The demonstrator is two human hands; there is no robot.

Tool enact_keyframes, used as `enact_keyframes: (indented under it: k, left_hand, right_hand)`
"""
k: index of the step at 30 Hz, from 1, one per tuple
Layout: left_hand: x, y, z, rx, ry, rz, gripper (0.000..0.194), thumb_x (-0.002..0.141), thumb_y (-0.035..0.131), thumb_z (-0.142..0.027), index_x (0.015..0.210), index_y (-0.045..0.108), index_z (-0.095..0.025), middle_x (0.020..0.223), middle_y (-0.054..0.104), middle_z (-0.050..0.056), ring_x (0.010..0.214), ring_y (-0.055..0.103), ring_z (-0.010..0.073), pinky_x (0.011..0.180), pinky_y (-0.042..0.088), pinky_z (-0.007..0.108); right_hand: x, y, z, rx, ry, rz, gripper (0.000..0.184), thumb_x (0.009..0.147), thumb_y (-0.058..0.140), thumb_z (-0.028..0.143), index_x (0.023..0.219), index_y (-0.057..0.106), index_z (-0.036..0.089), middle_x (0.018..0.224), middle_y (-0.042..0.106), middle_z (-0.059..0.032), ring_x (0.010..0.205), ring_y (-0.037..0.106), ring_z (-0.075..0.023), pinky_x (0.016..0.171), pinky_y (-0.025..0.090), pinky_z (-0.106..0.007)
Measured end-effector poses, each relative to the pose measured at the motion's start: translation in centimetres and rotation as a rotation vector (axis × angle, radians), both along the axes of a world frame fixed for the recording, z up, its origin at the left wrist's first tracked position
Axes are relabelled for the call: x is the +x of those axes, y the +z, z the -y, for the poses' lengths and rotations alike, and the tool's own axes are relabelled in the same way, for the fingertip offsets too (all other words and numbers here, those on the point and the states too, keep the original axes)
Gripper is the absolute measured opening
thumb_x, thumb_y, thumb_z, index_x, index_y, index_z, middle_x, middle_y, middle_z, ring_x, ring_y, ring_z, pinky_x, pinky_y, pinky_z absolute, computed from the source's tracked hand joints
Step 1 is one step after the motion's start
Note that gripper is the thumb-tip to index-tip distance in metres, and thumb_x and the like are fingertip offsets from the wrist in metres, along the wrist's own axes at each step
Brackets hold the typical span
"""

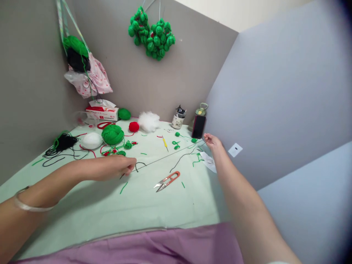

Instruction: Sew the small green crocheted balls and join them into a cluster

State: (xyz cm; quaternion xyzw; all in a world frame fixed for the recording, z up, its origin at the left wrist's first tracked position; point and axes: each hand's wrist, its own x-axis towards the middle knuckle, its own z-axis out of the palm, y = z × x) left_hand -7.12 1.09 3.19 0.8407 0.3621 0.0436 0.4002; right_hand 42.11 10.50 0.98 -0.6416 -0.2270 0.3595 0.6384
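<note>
A dark length of yarn (pixel 165 157) stretches taut across the table between my two hands. My left hand (pixel 128 166) is closed on its near end, with a short tail poking out below the fingers. Far to the right, near the wall, my right hand (pixel 211 140) pinches the other end. Below the strand lie thread snips (pixel 167 181) with orange handles. A loose dark strand (pixel 183 160) curves over the cloth beside my right hand. Beyond the taut yarn rest a yellow-handled crochet hook (pixel 165 143) and small green crocheted pieces (pixel 176 145).
A green yarn ball (pixel 112 134), white ball (pixel 91 140), red ball (pixel 134 127), black yarn (pixel 65 141) and white stuffing (pixel 149 121) sit at the back left. A phone (pixel 198 127) leans on a bottle (pixel 202 109) beside a jar (pixel 178 120). Green crocheted clusters (pixel 158 39) hang above.
</note>
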Motion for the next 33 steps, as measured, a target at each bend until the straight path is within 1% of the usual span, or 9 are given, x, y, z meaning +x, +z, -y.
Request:
enact_keyframes:
  k: [5,7,9,12,16,20,22,27,33]
  left_hand:
    - [0.6,-0.3,0.2,-0.054,0.053,0.115,0.006,0.083,0.053,-0.026,0.079,0.058,-0.023,0.068,0.063,-0.001,0.060,0.050,0.0150,0.054,0.031,0.024]
    - [1.7,0.0,0.0,-0.063,0.120,0.198,0.008,0.082,0.056,-0.028,0.087,0.060,-0.024,0.075,0.070,-0.001,0.067,0.059,0.0162,0.061,0.039,0.024]
    - [2.8,0.4,0.0,-0.105,0.151,0.272,0.009,0.079,0.061,-0.028,0.084,0.060,-0.022,0.075,0.072,0.000,0.070,0.062,0.0167,0.067,0.044,0.025]
    - [4.5,1.2,0.3,-0.152,0.116,0.363,0.013,0.078,0.064,-0.031,0.086,0.061,-0.021,0.076,0.072,0.000,0.067,0.062,0.0156,0.067,0.047,0.026]
    - [5.9,1.7,0.6,-0.169,0.105,0.506,0.019,0.081,0.065,-0.033,0.094,0.060,-0.021,0.076,0.071,-0.001,0.063,0.061,0.0135,0.064,0.046,0.026]
    - [5.8,0.9,-0.2,-0.144,0.248,0.640,0.022,0.079,0.068,-0.034,0.093,0.059,-0.019,0.075,0.071,-0.001,0.063,0.060,0.0129,0.065,0.046,0.026]
    - [5.4,0.1,-0.8,-0.144,0.278,0.609,0.023,0.078,0.068,-0.033,0.095,0.062,-0.019,0.076,0.071,0.000,0.068,0.062,0.0142,0.070,0.046,0.027]
    - [4.8,-1.6,-1.0,-0.201,0.121,0.407,0.023,0.081,0.066,-0.040,0.082,0.070,-0.017,0.072,0.066,0.000,0.070,0.058,0.0149,0.069,0.044,0.026]
    - [5.7,-1.6,0.1,-0.539,0.204,0.810,0.031,0.086,0.066,-0.043,0.074,0.057,-0.016,0.070,0.047,-0.003,0.060,0.043,0.0075,0.059,0.042,0.020]
  right_hand:
    - [-2.9,1.1,0.8,0.017,0.049,0.095,0.036,0.095,0.060,0.034,0.126,0.058,0.015,0.124,0.061,-0.0108,0.106,0.063,-0.0222,0.088,0.056,-0.043]
    - [-5.1,2.0,1.5,0.056,0.118,0.143,0.028,0.092,0.063,0.031,0.113,0.062,0.012,0.112,0.067,-0.0118,0.084,0.065,-0.0159,0.072,0.057,-0.032]
    - [-8.3,2.8,2.8,0.103,0.238,0.174,0.017,0.085,0.069,0.026,0.093,0.065,0.011,0.093,0.073,-0.0098,0.053,0.053,-0.0063,0.048,0.044,-0.020]
    - [-14.3,3.4,6.2,0.172,0.461,0.185,0.022,0.076,0.076,0.029,0.089,0.067,0.014,0.086,0.076,-0.0061,0.040,0.040,-0.0023,0.037,0.027,-0.018]
    - [-21.4,2.2,11.1,0.202,0.892,0.086,0.029,0.077,0.072,0.044,0.088,0.065,0.018,0.084,0.076,-0.0037,0.037,0.044,-0.0044,0.035,0.025,-0.020]
    - [-23.3,0.5,12.7,0.064,1.078,-0.044,0.030,0.079,0.070,0.046,0.083,0.066,0.017,0.062,0.064,0.0008,0.044,0.049,-0.0071,0.043,0.033,-0.020]
    - [-22.6,0.2,12.4,0.082,1.092,-0.038,0.029,0.078,0.072,0.044,0.080,0.068,0.015,0.056,0.055,0.0035,0.049,0.045,-0.0066,0.048,0.033,-0.020]
    - [-21.3,0.1,11.5,0.180,0.950,0.059,0.030,0.077,0.073,0.044,0.076,0.067,0.015,0.054,0.043,0.0056,0.052,0.034,-0.0078,0.052,0.026,-0.023]
    - [-21.9,-0.1,11.7,0.304,0.793,0.269,0.029,0.083,0.066,0.045,0.077,0.067,0.017,0.057,0.045,0.0041,0.056,0.038,-0.0098,0.056,0.030,-0.025]
